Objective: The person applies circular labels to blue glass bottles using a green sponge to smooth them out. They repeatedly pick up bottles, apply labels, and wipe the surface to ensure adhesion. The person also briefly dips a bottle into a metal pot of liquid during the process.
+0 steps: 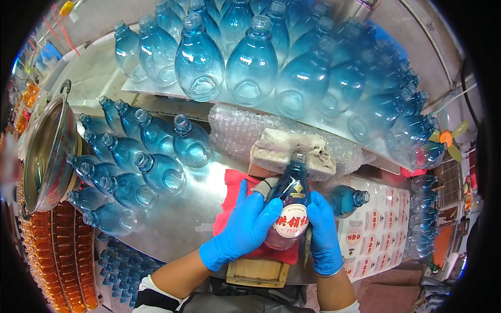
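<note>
A dark blue glass bottle [286,189] with a round white-and-red label [294,219] lies tilted in front of me, its neck pointing away. Both hands wear blue gloves. My left hand [245,225] holds the bottle's left side, its thumb pressed along the label's edge. On the opposite side, my right hand [324,235] closes against the bottle, its fingertips partly hidden. Under the bottle lies a pink-red cloth [232,195], and its neck rests by a block wrapped in off-white cloth [271,148]. Beneath my left fingers is a bit of grey fabric [265,187].
Clear-blue bottles [252,62] crowd a raised white board at the back; several more [156,172] stand on the metal table at left. At right are a blue bottle [344,201] and a label sheet [373,229]. Bubble wrap [229,128] lies behind; a wooden block [257,273] sits nearest me.
</note>
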`<act>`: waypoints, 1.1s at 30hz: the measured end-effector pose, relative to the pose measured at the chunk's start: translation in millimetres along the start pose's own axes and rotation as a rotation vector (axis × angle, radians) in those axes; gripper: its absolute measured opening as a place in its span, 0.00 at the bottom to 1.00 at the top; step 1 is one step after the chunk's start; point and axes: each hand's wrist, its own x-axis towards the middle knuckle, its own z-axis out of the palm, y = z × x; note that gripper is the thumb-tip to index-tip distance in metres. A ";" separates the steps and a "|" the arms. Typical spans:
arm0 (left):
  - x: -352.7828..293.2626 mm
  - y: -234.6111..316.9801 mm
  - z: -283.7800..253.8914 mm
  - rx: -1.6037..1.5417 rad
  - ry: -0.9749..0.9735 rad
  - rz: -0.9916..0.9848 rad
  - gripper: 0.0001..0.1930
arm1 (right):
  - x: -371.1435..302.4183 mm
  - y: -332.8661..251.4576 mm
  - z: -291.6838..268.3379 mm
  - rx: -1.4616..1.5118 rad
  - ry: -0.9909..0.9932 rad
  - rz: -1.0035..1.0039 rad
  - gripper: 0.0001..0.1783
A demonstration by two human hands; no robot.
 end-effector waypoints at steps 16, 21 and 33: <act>-16.0 3.0 2.8 -0.196 0.058 0.069 0.28 | -13.6 9.9 -10.1 0.141 0.205 0.195 0.18; -29.0 25.4 -2.1 0.700 -0.056 0.348 0.45 | -43.6 -9.3 -0.1 0.518 0.402 0.520 0.29; -30.6 15.3 1.5 0.833 -0.025 0.302 0.52 | -27.0 -47.2 11.0 -0.384 0.373 -0.367 0.12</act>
